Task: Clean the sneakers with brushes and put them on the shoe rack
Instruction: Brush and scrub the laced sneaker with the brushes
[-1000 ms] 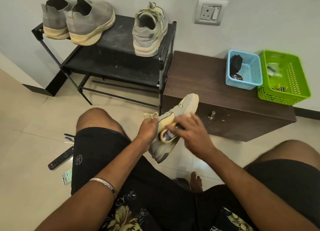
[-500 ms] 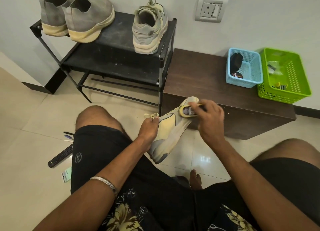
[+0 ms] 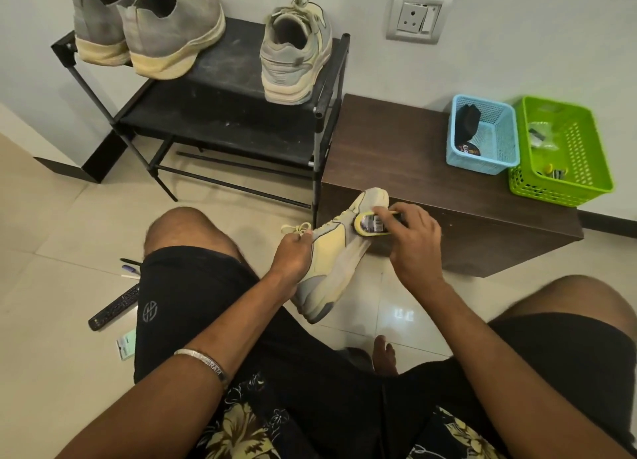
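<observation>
A cream and grey sneaker [image 3: 332, 262] is held above the floor between my knees, its toe pointing up toward the dark cabinet. My left hand [image 3: 293, 255] grips its upper by the laces. My right hand [image 3: 412, 248] holds a small yellow-edged brush [image 3: 370, 223] pressed against the sneaker near the toe. Its matching sneaker [image 3: 296, 53] stands on the top shelf of the black shoe rack [image 3: 224, 121], heel toward me. A pair of grey slip-on sneakers [image 3: 148, 34] sits at the rack's left end.
A dark wooden cabinet [image 3: 413, 169] stands right of the rack, bearing a blue basket [image 3: 482, 136] and a green basket [image 3: 562, 152] with small items. A remote control [image 3: 113, 308], pens and a small card lie on the tiled floor left of my knee.
My right hand slid the brush from the sneaker's middle up to its toe. The left hand kept its grip and the sneaker barely moved.
</observation>
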